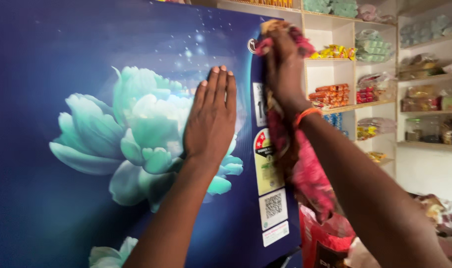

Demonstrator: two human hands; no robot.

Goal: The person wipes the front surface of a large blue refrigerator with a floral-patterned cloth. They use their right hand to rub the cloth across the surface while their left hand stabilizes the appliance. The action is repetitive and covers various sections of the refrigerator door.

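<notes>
Forearms enter from the lower edge, both raised against a glossy dark-blue refrigerator door (pixel 47 59) printed with a large pale teal flower. Left hand (pixel 211 116) lies flat on the smooth panel, palm down, fingers straight and together, holding nothing. Right hand (pixel 284 67) is closed around a crumpled pink-and-yellow cloth (pixel 305 173), pressing it to the door's right edge near the top; the soft fabric hangs down in folds below the wrist, which bears an orange band (pixel 305 114). Rectangular stickers (pixel 268 164) run down the door's right strip. Beyond the door, white wall shelves (pixel 355 106) carry small packets in crinkled wrappers, red, yellow, green. Red bag (pixel 325 238) sits lower right.
</notes>
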